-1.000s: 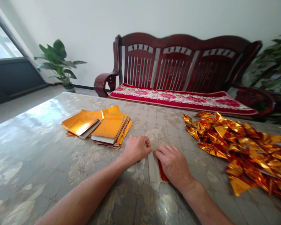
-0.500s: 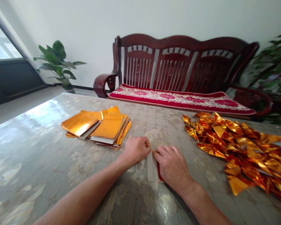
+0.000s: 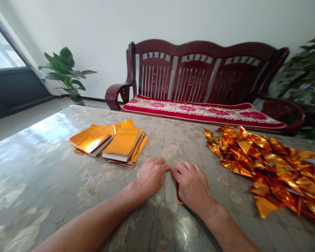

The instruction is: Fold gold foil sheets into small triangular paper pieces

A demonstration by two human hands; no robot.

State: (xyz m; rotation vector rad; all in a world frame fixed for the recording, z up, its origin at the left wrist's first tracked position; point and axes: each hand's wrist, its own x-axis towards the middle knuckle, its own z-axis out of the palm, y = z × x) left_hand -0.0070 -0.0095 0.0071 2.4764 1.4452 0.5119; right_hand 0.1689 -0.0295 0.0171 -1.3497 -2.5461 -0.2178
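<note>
A sheet of foil paper (image 3: 170, 191) lies on the table between my hands, its pale grey back showing on the left and a folded-over orange-red strip partly under my right hand. My left hand (image 3: 152, 176) is closed, and its fingertips meet the sheet's far end. Curled over the folded strip, my right hand (image 3: 193, 183) grips and presses it, its fingertips nearly touching those of the left. The fingers hide much of the sheet. Beyond my left hand sits a pile of flat gold foil sheets (image 3: 120, 141).
To the right, a heap of folded gold foil pieces (image 3: 252, 150) spreads across the table (image 3: 76, 210), which has a glossy floral cover. Behind the table stands a dark wooden bench (image 3: 194, 77) with a red floral seat cover (image 3: 186, 107). Potted plants (image 3: 65, 70) flank it.
My left hand has rolled from a fist-like curl to a flatter pose, its fingers reaching right to the sheet's far end. The right hand has stayed almost where it was.
</note>
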